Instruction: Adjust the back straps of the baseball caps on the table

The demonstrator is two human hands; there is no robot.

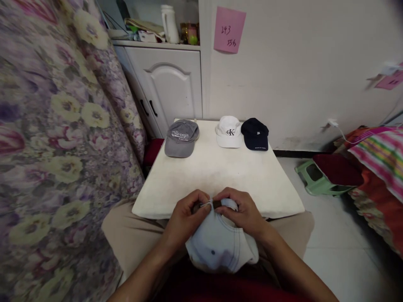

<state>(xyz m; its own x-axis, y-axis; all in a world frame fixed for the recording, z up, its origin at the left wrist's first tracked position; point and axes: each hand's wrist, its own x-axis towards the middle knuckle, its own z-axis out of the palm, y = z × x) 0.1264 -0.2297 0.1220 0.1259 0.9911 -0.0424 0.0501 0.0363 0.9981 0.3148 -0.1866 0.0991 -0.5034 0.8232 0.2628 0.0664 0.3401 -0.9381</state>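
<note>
A pale blue-white cap [220, 247] rests in my lap at the near edge of the white table [217, 176]. My left hand [185, 216] pinches the cap's back strap from the left. My right hand [244, 212] pinches the same strap area from the right, fingers closed around a small dark buckle. The two hands nearly touch above the cap's rear opening. On the far side of the table lie three more caps: a grey cap [181, 137] at the left, a white cap [228, 131] and a navy cap [255, 134] side by side.
A flowered fabric [53, 138] fills the left side. A white cabinet [166, 88] stands behind the table, with a pink note [229, 29] on the wall. A green stool [317, 178] and striped bedding [380, 163] sit to the right on the tiled floor.
</note>
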